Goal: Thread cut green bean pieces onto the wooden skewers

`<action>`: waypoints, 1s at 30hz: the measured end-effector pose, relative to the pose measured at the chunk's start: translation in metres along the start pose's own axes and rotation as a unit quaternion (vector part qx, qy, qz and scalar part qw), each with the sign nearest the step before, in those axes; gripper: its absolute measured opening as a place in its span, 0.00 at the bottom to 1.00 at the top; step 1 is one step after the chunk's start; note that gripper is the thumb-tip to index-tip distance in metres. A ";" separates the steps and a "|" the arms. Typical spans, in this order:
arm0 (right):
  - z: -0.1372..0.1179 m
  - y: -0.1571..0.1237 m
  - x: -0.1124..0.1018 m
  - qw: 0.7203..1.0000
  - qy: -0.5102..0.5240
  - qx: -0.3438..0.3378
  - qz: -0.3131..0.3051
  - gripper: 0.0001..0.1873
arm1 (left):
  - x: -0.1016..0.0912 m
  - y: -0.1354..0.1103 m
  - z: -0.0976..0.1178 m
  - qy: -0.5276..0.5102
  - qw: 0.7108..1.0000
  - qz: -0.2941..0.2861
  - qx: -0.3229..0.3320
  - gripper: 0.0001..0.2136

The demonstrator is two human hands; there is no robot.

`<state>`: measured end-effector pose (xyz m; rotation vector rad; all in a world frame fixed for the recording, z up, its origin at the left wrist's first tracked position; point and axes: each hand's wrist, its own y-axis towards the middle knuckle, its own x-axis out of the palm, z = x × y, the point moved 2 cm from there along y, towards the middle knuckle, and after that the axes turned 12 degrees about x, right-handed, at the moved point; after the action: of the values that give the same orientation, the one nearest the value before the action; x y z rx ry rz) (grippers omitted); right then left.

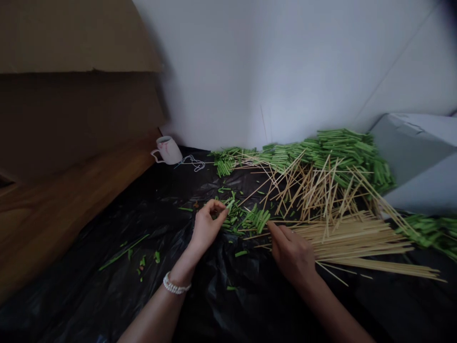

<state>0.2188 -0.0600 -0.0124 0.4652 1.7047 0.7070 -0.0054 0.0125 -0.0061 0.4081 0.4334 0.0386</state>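
My left hand [209,224], with a pearl bracelet at the wrist, pinches a short piece of cut green stem [231,204] between thumb and fingers. To its right, a row of green stem pieces [257,219] lies side by side as if threaded on a bamboo skewer. The fingers of my right hand [291,247] are closed at the right end of this row; the stick inside their grip is mostly hidden. Loose green pieces [233,223] lie beneath and between both hands. Beside the right hand spreads a pile of bare bamboo skewers [360,238].
Finished-looking skewered green rows [350,147] are heaped along the white wall, sticks pointing forward. A white mug [169,150] and tangled string [196,163] stand back left. Cardboard [78,105] rises at left, a pale box [421,157] at right. Black plastic sheeting [135,295] covers the surface.
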 end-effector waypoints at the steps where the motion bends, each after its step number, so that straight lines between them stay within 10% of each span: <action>1: -0.001 0.000 0.000 1.000 0.008 -0.008 0.002 0.15 | 0.002 0.000 0.000 -0.090 0.995 -0.005 -0.036 0.09; 5: -0.004 -0.001 -0.001 0.998 0.046 -0.038 0.008 0.16 | 0.009 -0.003 0.003 -0.331 0.931 -0.029 -0.150 0.20; 11: -0.008 0.002 -0.005 0.997 0.061 -0.043 0.021 0.15 | 0.015 -0.009 0.010 -0.422 0.880 -0.046 -0.212 0.16; 30: -0.009 -0.001 -0.003 0.997 0.051 -0.050 0.011 0.16 | 0.016 -0.009 0.012 -0.406 0.879 -0.063 -0.242 0.13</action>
<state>0.2107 -0.0649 -0.0099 0.3835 1.7519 0.8409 0.0139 0.0018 -0.0064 -0.1220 -0.3876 -0.1490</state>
